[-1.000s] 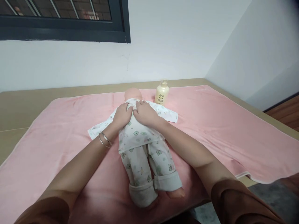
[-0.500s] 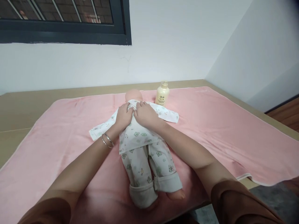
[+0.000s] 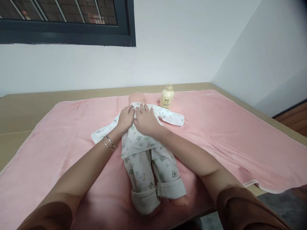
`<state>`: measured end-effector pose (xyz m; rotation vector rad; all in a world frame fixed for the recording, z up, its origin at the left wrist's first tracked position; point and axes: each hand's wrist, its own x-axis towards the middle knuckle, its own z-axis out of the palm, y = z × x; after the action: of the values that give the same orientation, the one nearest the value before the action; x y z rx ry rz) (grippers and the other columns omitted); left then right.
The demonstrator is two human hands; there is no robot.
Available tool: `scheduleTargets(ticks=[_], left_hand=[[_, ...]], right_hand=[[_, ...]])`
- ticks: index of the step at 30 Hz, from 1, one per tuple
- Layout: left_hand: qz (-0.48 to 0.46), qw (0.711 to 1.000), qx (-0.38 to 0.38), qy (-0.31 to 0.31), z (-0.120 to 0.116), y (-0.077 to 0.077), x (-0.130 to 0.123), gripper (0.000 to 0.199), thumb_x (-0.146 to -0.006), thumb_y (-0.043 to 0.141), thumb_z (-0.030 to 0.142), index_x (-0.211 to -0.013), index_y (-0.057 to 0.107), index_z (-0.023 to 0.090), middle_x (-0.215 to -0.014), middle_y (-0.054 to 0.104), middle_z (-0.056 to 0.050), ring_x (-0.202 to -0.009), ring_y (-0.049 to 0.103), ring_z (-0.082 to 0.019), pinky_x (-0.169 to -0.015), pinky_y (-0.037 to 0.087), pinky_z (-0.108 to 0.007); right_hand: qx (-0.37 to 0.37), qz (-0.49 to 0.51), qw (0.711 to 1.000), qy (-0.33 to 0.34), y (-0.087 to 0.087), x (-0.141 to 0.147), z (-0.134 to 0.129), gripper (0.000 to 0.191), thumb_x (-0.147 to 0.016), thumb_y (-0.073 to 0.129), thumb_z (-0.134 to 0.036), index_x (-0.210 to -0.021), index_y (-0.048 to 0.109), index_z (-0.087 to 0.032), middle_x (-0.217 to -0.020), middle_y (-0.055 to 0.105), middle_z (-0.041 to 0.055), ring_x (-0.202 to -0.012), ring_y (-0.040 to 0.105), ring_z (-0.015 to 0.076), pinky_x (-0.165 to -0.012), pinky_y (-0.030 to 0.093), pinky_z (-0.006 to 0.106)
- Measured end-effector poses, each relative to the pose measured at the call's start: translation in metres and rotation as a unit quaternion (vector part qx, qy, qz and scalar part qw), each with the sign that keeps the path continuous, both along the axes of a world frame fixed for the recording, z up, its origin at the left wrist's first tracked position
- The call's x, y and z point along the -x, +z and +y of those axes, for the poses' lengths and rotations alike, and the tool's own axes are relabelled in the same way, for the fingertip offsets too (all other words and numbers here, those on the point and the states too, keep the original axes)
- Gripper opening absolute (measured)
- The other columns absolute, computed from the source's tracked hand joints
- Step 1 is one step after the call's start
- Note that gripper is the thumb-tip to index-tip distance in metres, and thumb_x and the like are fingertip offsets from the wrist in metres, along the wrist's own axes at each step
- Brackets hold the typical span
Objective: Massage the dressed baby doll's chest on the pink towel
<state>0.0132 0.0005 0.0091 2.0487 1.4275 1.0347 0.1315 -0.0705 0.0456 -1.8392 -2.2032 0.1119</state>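
Observation:
A baby doll [image 3: 140,150] lies lengthwise before me, clothed in a white printed top and matching trousers [image 3: 165,166] with rolled cuffs. Its bald head [image 3: 137,97] points away from me, and one bare foot [image 3: 179,201] shows at the near end. My left hand [image 3: 126,118] rests on the left side of the doll's upper torso, fingers laid over the cloth and partly hidden. Flat on the middle of the upper torso is my right hand [image 3: 146,120], its fingers spread. The thumbs of both hands are close together. The sleeves stretch out to either side.
Under the doll spreads a pink blanket [image 3: 227,127] over a tan padded surface [image 3: 31,108]. A cream pump bottle [image 3: 167,96] stands beyond the right sleeve. Behind are a white wall [image 3: 168,48] and a dark-framed window [image 3: 72,33].
My right hand has shifted slightly left and its fingers are more spread. My left hand has slid a little left, towards the doll's side. The doll and bottle stay in place.

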Motion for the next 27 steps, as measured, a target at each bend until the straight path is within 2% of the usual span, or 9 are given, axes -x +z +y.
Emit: scheduleTargets(ticks=[3,7,10,13,17,19,23,27], left_hand=[[-0.017,1.0,-0.007,0.004,0.003,-0.003,0.001,0.044,-0.092,0.037,0.034,-0.118,0.069,0.016,-0.13,0.069,-0.013,-0.123,0.061,-0.03,-0.112,0.045,-0.046],[-0.019,0.999,-0.04,0.017,-0.002,-0.012,-0.001,0.048,-0.091,0.04,0.034,-0.126,0.065,0.012,-0.136,0.065,-0.015,-0.13,0.057,-0.03,-0.117,0.04,-0.047],[-0.023,0.998,-0.058,0.02,-0.003,-0.016,0.0,0.046,-0.091,0.041,0.032,-0.125,0.066,0.014,-0.135,0.066,-0.013,-0.129,0.058,-0.028,-0.117,0.041,-0.046],[-0.035,0.997,-0.06,0.027,-0.003,-0.018,0.001,0.044,-0.091,0.042,0.032,-0.124,0.067,0.016,-0.134,0.067,-0.012,-0.128,0.058,-0.027,-0.116,0.042,-0.045],[-0.066,0.995,-0.062,0.032,-0.005,-0.022,0.002,0.043,-0.093,0.04,0.031,-0.124,0.067,0.017,-0.133,0.067,-0.011,-0.128,0.059,-0.026,-0.116,0.042,-0.045],[-0.084,0.993,-0.069,0.038,-0.006,-0.024,0.002,0.043,-0.094,0.038,0.03,-0.124,0.067,0.017,-0.133,0.067,-0.01,-0.128,0.059,-0.024,-0.116,0.042,-0.044],[-0.106,0.99,-0.083,0.033,-0.006,-0.028,0.002,0.043,-0.093,0.038,0.029,-0.121,0.067,0.014,-0.131,0.068,-0.012,-0.125,0.06,-0.024,-0.114,0.044,-0.043],[-0.111,0.99,-0.079,0.027,-0.006,-0.028,0.002,0.043,-0.093,0.038,0.027,-0.122,0.067,0.015,-0.131,0.068,-0.011,-0.125,0.06,-0.024,-0.114,0.044,-0.042]], right_hand=[[-0.013,0.032,0.999,0.011,-0.005,-0.002,0.005,0.058,-0.101,0.035,-0.028,-0.155,0.035,-0.007,-0.166,0.025,0.018,-0.154,0.019,0.0416,-0.122,0.015,0.065],[-0.022,0.113,0.993,-0.009,-0.014,-0.028,0.035,0.051,-0.103,0.032,-0.034,-0.145,0.049,-0.011,-0.157,0.043,0.017,-0.149,0.035,0.0315,-0.124,0.022,0.053],[-0.045,0.131,0.99,-0.008,-0.014,-0.039,0.043,0.045,-0.103,0.034,-0.035,-0.132,0.06,-0.012,-0.146,0.056,0.0165,-0.14,0.046,0.0291,-0.121,0.029,0.049],[-0.074,0.125,0.989,-0.009,-0.003,-0.034,0.033,0.046,-0.1,0.038,-0.03,-0.137,0.056,-0.009,-0.152,0.048,0.0189,-0.145,0.039,0.0312,-0.121,0.029,0.051],[-0.126,0.117,0.985,-0.008,0.01,-0.021,0.016,0.052,-0.098,0.038,-0.022,-0.148,0.045,-0.011,-0.164,0.03,0.0152,-0.154,0.023,0.0273,-0.126,0.021,0.05],[-0.11,0.094,0.989,-0.003,0.01,-0.015,0.011,0.051,-0.098,0.037,-0.021,-0.147,0.047,-0.011,-0.164,0.031,0.0156,-0.154,0.023,0.0283,-0.126,0.02,0.051],[-0.024,0.051,0.998,0.021,0.009,-0.008,0.006,0.05,-0.099,0.037,-0.022,-0.146,0.049,-0.009,-0.161,0.035,0.0203,-0.151,0.03,0.0354,-0.123,0.023,0.059],[-0.062,0.057,0.995,0.044,0.015,-0.006,0.003,0.053,-0.097,0.037,-0.021,-0.148,0.046,-0.01,-0.164,0.031,0.0175,-0.152,0.027,0.0328,-0.124,0.022,0.055]])
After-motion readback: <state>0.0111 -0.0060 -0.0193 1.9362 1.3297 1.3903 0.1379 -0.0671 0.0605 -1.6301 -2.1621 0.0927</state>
